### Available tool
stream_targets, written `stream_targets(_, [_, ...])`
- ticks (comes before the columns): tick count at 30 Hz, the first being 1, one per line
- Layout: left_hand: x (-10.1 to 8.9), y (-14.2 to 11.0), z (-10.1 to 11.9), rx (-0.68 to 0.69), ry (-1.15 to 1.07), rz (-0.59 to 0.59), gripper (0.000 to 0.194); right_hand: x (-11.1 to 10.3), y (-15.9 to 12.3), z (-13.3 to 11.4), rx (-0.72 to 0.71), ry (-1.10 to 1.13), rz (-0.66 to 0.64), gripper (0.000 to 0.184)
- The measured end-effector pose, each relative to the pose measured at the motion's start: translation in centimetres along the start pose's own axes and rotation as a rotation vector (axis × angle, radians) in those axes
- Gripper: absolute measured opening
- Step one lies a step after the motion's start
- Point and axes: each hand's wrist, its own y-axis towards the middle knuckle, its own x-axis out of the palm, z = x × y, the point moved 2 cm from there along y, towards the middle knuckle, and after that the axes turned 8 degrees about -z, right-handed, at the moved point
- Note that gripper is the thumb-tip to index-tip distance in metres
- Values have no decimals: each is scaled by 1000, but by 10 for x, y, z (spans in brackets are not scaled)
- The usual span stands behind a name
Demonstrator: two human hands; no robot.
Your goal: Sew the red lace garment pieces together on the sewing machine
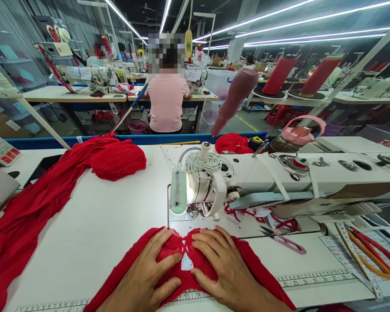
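Note:
My left hand and my right hand both lie flat, fingers spread, on a piece of red fabric at the near edge of the white table. Between the two hands a small white label shows on the cloth. The fabric's far edge lies just in front of the needle area of the white sewing machine, whose lamp is lit.
A long heap of red cloth runs along the left of the table. Thread snips and scissors with red and orange handles lie at the right. Red thread cones stand behind the machine. A person in a pink shirt sits beyond, back turned.

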Motion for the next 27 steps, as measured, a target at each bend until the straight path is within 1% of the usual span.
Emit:
stream_targets(3, [0,0,-1,10,10,11,40,1,0,1,-14,-21,-22,42])
stream_targets(6, [1,0,-1,-4,32,0,51,3,0,1,-30,-59,-42,55])
stream_targets(8, [0,0,-1,-8,29,-5,55,3,0,1,-29,-74,-44,59])
stream_targets(14, [-2,1,1,4,0,-5,48,5,1,0,-16,-68,-47,56])
stream_targets(19, [-3,2,1,21,28,-19,51,4,1,-1,-14,-45,-51,57])
stream_targets(22, [-8,3,4,21,43,-13,49,1,2,-1,-14,8,-47,51])
stream_targets(24, [-13,5,9,27,66,3,46,-2,6,0,-12,34,-7,44])
stream_targets(27, [-15,9,22,73,97,62,43,-5,16,-1,-15,32,52,35])
